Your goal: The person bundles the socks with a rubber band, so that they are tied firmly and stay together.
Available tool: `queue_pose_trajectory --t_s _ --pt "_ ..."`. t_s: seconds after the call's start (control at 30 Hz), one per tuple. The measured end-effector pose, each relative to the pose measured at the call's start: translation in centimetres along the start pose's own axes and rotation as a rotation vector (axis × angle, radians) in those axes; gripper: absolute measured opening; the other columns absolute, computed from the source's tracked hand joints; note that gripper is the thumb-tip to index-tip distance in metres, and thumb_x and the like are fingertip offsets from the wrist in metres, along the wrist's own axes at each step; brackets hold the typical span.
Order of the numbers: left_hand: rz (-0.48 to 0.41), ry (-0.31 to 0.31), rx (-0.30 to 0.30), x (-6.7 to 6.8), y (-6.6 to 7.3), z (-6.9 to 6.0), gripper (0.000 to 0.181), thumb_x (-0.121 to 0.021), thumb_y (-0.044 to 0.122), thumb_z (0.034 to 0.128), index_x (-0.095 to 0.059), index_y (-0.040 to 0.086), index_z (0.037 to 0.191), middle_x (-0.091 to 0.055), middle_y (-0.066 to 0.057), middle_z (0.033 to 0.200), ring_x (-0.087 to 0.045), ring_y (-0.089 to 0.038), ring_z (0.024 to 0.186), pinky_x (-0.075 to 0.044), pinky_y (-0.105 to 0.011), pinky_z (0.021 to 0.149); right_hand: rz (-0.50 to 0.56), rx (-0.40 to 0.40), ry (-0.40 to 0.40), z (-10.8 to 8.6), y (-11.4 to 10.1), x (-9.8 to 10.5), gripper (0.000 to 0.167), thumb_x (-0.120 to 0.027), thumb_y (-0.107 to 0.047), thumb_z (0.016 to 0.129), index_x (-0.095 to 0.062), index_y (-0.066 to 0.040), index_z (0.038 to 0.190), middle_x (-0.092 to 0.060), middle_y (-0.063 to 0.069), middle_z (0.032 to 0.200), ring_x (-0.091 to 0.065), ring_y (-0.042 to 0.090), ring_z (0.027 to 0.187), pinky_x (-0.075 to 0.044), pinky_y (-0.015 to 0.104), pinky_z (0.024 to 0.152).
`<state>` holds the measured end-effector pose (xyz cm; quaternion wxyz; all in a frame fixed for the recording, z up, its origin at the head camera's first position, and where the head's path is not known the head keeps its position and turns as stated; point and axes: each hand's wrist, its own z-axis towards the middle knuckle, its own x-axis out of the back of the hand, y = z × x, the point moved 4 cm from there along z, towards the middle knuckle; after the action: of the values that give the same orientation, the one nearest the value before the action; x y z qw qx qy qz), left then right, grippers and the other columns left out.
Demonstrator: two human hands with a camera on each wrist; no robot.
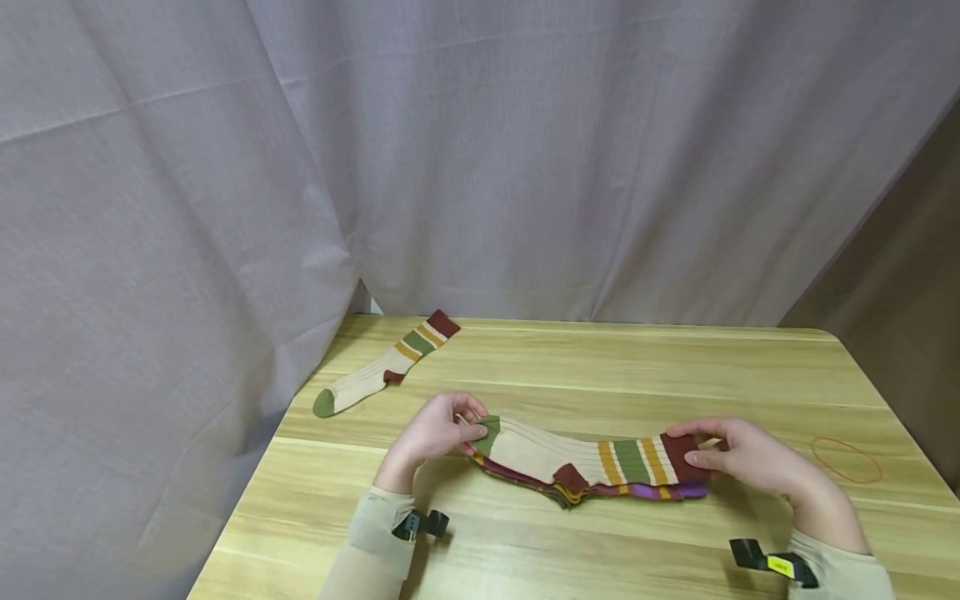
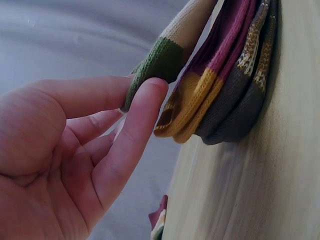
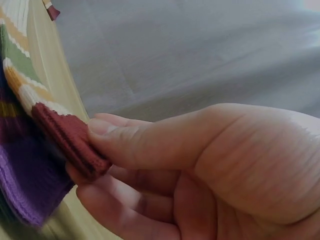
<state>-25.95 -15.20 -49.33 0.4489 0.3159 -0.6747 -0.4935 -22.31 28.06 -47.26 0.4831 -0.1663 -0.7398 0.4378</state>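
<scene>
A cream sock (image 1: pixel 536 446) with green toe, maroon heel and striped leg is stretched sideways above a pile of other socks (image 1: pixel 517 477). My left hand (image 1: pixel 437 429) pinches its green toe (image 2: pixel 162 60) between thumb and finger. At the other end, my right hand (image 1: pixel 750 454) pinches the maroon cuff (image 3: pixel 67 137). In the left wrist view, the pile beneath shows mustard toes (image 2: pixel 195 107) and dark grey toes (image 2: pixel 232 110). A purple cuff (image 3: pixel 35 175) from the pile hangs below the maroon one in the right wrist view.
A matching cream striped sock (image 1: pixel 367 379) lies flat at the table's back left. On the right lies a thin orange loop (image 1: pixel 847 460). Grey curtains (image 1: pixel 480 167) hang behind the wooden table (image 1: pixel 600 558) and along its left side.
</scene>
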Motion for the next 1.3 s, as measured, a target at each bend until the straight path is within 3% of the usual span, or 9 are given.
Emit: queue_pose_trajectory --t_s 0.27,0.6,0.97,1.3 --pt "0.006 -0.009 0.014 0.1 -0.1 0.0 0.016 -0.077 -0.005 0.0928 -0.07 -0.002 0.107 -0.066 -0.012 0.088 -0.068 -0.019 0.06 -0.065 -0.052 0.068 0.064 -0.048 -0.018 -0.1 0.2 -0.1 0.039 -0.07 -0.004 0.102 -0.06 0.01 0.137 -0.066 0.016 0.11 -0.066 0.017 0.089 -0.06 0.032 0.07" --pt "0.038 -0.015 0.045 0.1 -0.3 -0.1 0.016 -0.077 -0.006 0.0924 -0.069 -0.002 0.106 -0.068 -0.012 0.085 -0.069 -0.02 0.059 -0.065 -0.048 0.067 -0.022 -0.117 0.028 0.1 0.9 0.0 0.036 -0.075 -0.005 0.098 -0.066 0.004 0.132 -0.064 0.014 0.11 -0.059 0.026 0.095 -0.056 0.03 0.07" --pt "0.062 -0.018 0.058 0.1 -0.2 -0.2 0.015 -0.077 -0.006 0.0925 -0.069 -0.002 0.105 -0.069 -0.009 0.08 -0.069 -0.019 0.057 -0.065 -0.049 0.065 -0.043 -0.085 0.007 -0.2 1.1 0.1 0.018 -0.072 -0.004 0.099 -0.07 0.005 0.115 -0.065 0.008 0.099 -0.058 0.011 0.086 -0.054 0.027 0.068" --pt "0.07 -0.013 0.071 0.3 -0.6 -0.2 0.016 -0.078 -0.006 0.0925 -0.069 -0.003 0.106 -0.069 -0.01 0.081 -0.069 -0.019 0.057 -0.065 -0.046 0.065 -0.024 -0.108 -0.005 0.0 1.4 0.1 0.02 -0.07 0.0 0.099 -0.068 0.008 0.117 -0.067 0.009 0.103 -0.06 0.015 0.088 -0.057 0.028 0.069"
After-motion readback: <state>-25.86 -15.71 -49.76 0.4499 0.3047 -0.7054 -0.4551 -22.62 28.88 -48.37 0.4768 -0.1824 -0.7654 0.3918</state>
